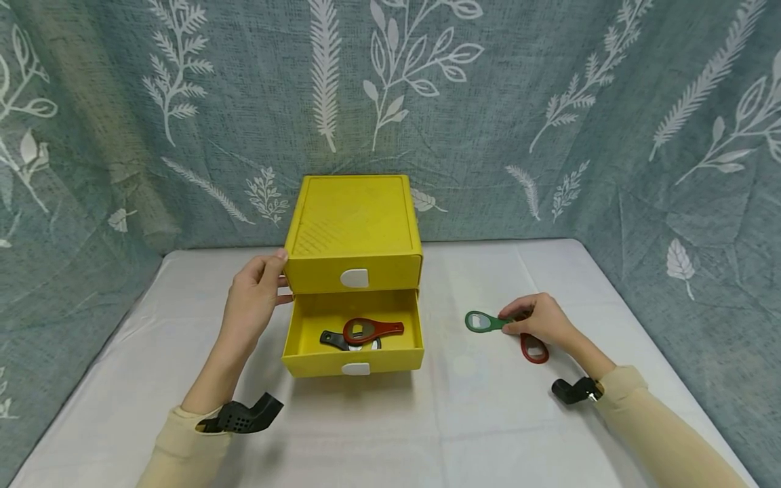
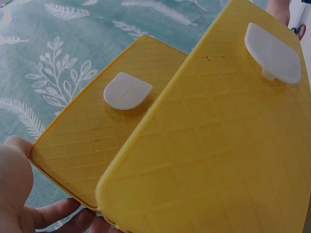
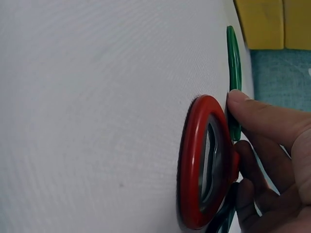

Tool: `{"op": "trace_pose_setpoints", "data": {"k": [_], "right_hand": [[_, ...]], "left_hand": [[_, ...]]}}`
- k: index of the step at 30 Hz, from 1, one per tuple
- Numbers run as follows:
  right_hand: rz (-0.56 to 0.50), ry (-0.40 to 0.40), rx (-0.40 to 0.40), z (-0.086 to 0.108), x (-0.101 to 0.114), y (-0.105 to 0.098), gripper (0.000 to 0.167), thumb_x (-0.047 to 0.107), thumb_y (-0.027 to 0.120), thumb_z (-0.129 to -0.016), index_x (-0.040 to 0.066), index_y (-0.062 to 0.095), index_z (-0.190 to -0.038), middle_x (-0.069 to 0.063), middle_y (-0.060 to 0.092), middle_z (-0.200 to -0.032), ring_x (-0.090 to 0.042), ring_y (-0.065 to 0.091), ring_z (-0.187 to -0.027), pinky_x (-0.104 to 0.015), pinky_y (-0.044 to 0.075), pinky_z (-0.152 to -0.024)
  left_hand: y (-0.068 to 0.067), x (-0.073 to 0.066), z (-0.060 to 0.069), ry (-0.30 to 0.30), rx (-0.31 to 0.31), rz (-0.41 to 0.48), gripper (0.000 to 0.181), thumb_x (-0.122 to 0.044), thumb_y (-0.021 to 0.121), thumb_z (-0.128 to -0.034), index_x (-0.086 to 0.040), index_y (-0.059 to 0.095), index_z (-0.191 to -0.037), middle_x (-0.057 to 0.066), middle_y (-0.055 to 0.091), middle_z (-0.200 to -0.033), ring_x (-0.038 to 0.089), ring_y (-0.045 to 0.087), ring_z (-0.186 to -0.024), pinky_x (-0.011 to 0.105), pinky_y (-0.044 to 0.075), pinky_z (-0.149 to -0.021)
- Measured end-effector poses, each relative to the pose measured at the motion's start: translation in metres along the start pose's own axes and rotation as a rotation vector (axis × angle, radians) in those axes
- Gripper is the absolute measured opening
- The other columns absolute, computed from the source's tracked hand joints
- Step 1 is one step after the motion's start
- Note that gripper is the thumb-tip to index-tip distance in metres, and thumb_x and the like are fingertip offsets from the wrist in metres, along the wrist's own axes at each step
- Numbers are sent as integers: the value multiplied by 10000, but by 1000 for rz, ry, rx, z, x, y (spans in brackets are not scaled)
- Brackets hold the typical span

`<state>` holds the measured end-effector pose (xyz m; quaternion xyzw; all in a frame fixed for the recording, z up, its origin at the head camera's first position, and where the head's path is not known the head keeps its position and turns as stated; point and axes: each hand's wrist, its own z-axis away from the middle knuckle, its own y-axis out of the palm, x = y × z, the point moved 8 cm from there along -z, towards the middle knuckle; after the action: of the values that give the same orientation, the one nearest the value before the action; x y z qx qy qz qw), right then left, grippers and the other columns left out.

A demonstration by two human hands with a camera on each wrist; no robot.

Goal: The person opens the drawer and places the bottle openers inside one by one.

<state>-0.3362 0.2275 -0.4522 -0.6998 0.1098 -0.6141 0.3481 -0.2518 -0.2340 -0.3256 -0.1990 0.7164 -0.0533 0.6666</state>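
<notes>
A yellow two-drawer box (image 1: 354,217) stands at the back of the table, its lower drawer (image 1: 350,364) pulled out. My left hand (image 1: 253,291) holds the box's left front side, thumb near the top corner and fingers lower down. Inside that drawer lie a red bottle opener (image 1: 390,329), a black one (image 1: 332,340) and part of another beneath. To the right, my right hand (image 1: 539,318) pinches the handle of a green bottle opener (image 1: 476,321) at the tabletop. Beside and partly under that hand is another red bottle opener (image 3: 192,170), with a dark handle (image 3: 226,211) showing below it.
White cloth covers the table (image 1: 476,420). A blue-green leaf-patterned curtain (image 1: 244,88) hangs behind and along both sides. The upper drawer (image 1: 320,274) is closed and has a white pull tab (image 2: 127,91).
</notes>
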Motion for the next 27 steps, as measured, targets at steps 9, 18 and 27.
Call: {"op": "trace_pose_setpoints", "data": {"k": [9,18,27], "right_hand": [[9,-38,-11,0,5,2,209,105,850,-774,79,769,-965,-23,729,-895,-207,677,-803,-302,559,-674],[9,-18,-23,1,3,2,249,133,859,-769,56,771,-989,-38,732,-905,-190,691,-823,-296,566,-684],[-20,-47,-27,1,8,6,254,120,852,-778,29,769,-1000,-54,733,-899,-195,698,-808,-294,575,-665]], "left_hand": [[0,1,1,-11,-6,-8,672,-600,408,-995,-4,542,-1276,147,551,-1269,279,581,-1083,268,565,-778],[1,0,1,-11,-9,-10,681,-608,408,-991,-1,543,-1270,149,550,-1267,278,575,-1082,265,564,-781],[1,0,2,-8,-15,-20,691,-621,396,-987,-8,546,-1269,145,560,-1250,275,581,-1076,257,565,-770]]}}
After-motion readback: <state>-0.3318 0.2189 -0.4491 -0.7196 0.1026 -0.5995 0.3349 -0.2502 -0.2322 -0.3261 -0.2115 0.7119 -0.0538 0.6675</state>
